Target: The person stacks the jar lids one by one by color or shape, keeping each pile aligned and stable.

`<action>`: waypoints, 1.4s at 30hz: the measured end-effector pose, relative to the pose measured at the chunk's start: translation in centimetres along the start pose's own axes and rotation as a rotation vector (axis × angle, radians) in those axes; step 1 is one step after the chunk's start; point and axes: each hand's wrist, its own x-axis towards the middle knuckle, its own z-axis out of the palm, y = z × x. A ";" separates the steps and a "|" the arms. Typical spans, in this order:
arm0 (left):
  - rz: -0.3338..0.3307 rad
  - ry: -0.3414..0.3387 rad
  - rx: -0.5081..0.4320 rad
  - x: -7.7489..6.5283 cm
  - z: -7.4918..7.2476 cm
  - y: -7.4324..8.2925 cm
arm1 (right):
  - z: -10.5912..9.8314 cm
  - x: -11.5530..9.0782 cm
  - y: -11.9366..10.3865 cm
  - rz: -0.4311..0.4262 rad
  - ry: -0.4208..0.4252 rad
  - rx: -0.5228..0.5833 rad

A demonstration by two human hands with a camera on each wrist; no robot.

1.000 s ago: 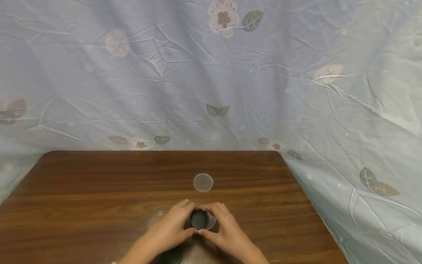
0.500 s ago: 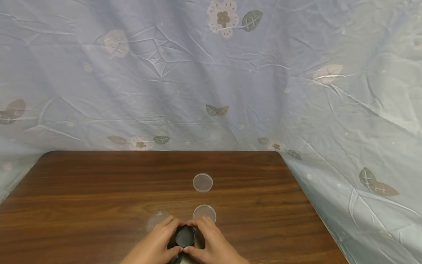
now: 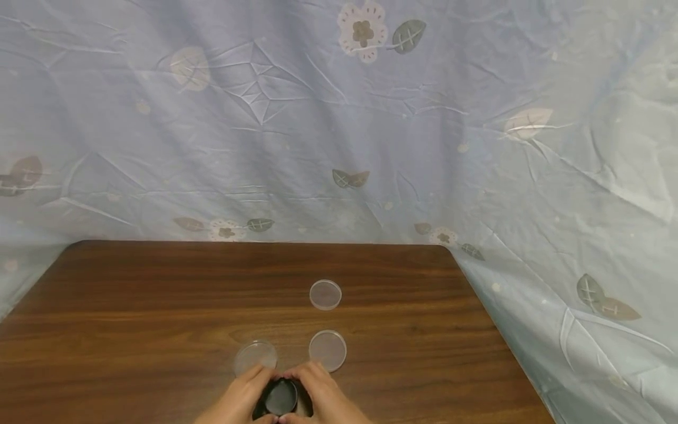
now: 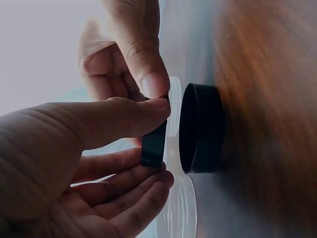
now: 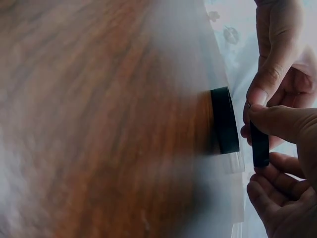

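Observation:
Both hands pinch a small shallow black round dish, shaped like a lid, between thumbs and fingers near the table's front. My left hand grips its left side and my right hand its right, thumbs meeting at the near edge. Under it, a wider black round dish stands on the table with its hollow side up. A gap between the two black pieces shows in both wrist views. A clear round dish lies just beyond my left fingers; a second clear dish lies beyond the right ones.
Farther back on the brown wooden table lies a smaller clear round dish. A pale patterned curtain hangs along the table's far edge and right side.
Both hands have carried the small black dish left and toward the front edge, until it is over the wider black dish. The clear dishes stay put and are less covered by the hands.

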 end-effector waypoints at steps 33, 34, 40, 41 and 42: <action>-0.039 0.157 0.091 -2.4 0.8 0.8 | 4.7 -1.1 3.4 -0.135 0.041 -0.233; -0.049 0.151 0.090 -2.4 0.7 0.8 | 4.6 -1.2 3.3 -0.114 0.025 -0.211; -0.101 0.094 0.066 -2.4 0.6 0.9 | 4.3 -1.3 2.7 -0.020 -0.046 -0.141; -0.102 0.092 0.068 -2.4 0.6 0.9 | 4.2 -1.3 2.7 -0.016 -0.047 -0.141; -0.104 0.090 0.069 -2.4 0.6 1.0 | 4.2 -1.3 2.6 -0.012 -0.047 -0.143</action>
